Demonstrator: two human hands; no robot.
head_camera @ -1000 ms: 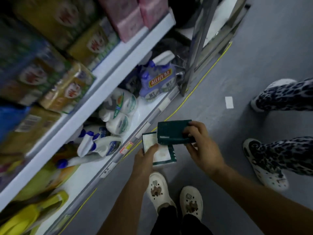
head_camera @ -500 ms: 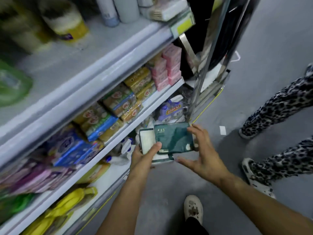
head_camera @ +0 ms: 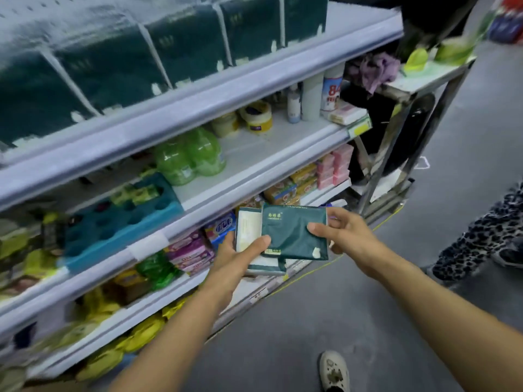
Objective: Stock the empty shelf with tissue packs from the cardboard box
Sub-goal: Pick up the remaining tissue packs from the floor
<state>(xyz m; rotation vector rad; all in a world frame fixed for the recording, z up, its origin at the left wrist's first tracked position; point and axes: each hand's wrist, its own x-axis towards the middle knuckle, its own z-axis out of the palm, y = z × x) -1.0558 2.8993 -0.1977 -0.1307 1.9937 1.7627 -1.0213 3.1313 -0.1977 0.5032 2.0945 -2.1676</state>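
Left hand [head_camera: 237, 258] grasping a white-faced tissue pack [head_camera: 249, 230] from below, right hand [head_camera: 346, 236] gripping a dark green tissue pack [head_camera: 294, 233] overlapping it, both packs held in front of the shelves [head_camera: 254, 154], green packs [head_camera: 113, 60] lined on the top shelf

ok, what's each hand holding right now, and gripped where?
Left hand holds the lower tissue pack at its near-left end, thumb on top. Right hand pinches the dark green pack's right edge.

Dark green tissue pack [head_camera: 294, 232], leopard-print trousers [head_camera: 481, 236]
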